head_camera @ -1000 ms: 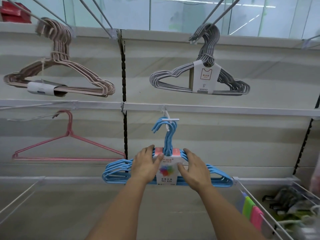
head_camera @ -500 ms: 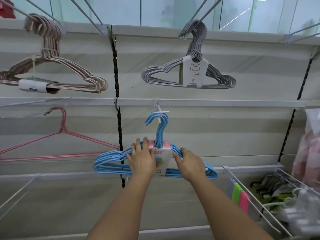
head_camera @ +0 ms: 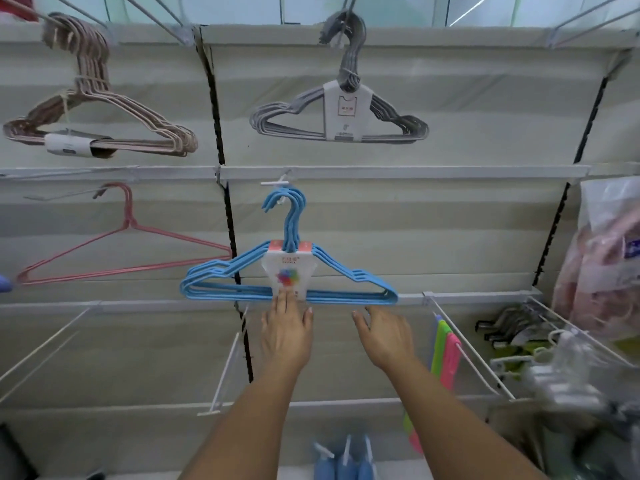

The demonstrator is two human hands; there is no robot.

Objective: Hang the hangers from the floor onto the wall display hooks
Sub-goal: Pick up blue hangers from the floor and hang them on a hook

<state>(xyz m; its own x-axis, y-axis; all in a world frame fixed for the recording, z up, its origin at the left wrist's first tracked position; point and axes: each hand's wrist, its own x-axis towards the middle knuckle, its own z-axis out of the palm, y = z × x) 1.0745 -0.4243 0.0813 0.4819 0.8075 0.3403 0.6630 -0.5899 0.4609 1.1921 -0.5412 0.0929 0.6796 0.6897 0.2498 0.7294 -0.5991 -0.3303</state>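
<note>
I see the bundle of blue hangers (head_camera: 289, 271) hanging from a thin white wall hook (head_camera: 277, 184) in the middle row of the display wall. They are smooth, plastic-coated wire triangles held together by a white card label (head_camera: 289, 271) with a colourful blot printed on it. Their curved necks point up and curl to my left; the long bottom bars run level, left to right along the wall.

Half a second ago both hands were up on the bundle, either side of the label. Now they have dropped below it. My left hand (head_camera: 285, 332) is flat with straight fingers, the tips just touching the lower edge of the label. My right hand (head_camera: 382, 336) is spread and relaxed, clear of the bars, holding nothing.

Above hang a grey bundle (head_camera: 341, 112) and a beige bundle (head_camera: 100, 126); to the left, a single thin pink hanger (head_camera: 128, 251)
</note>
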